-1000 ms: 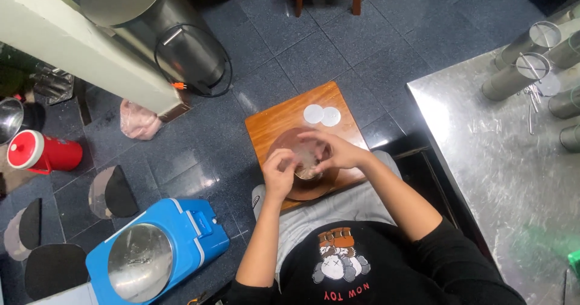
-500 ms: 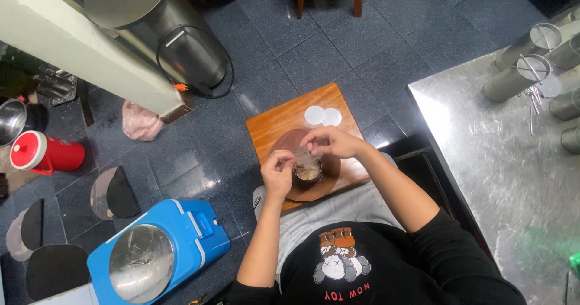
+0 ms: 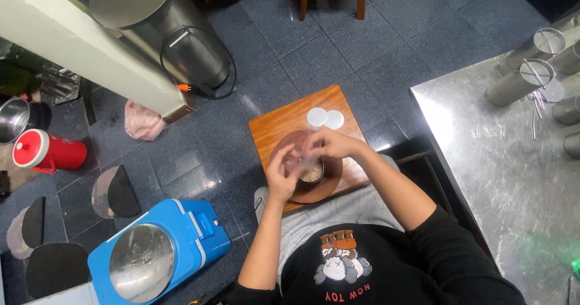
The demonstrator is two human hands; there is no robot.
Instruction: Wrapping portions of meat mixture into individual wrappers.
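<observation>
A dark blue tiled floor [image 3: 374, 45] is seen from above, and a brushed steel desk [image 3: 501, 178] is set along the right side, with several upright steel cylinders [image 3: 518, 83] near its far edge. At the upper left a large round steel drum with a flat lid [image 3: 158, 21] is stood on the floor, a black cable looped around its base. At the lower left a blue cooler box with a round mirrored lid [image 3: 158, 258] is placed, and farther left a red jug with a white lid [image 3: 47, 151] is laid on its side. A small square wooden board [image 3: 283, 124] is set in front of the seated person, and a round brown plate [image 3: 329, 181] is rested on it. Two white paper-like discs [image 3: 324, 118] are laid side by side on the far part of the board, touching. A small metal cup with a pale filling [image 3: 312, 173] is held over the plate. It is cupped from the left by the left hand [image 3: 281, 173], fingers curled, while the right hand [image 3: 329, 143] is arched over its top, fingertips pinched together at the rim.
</observation>
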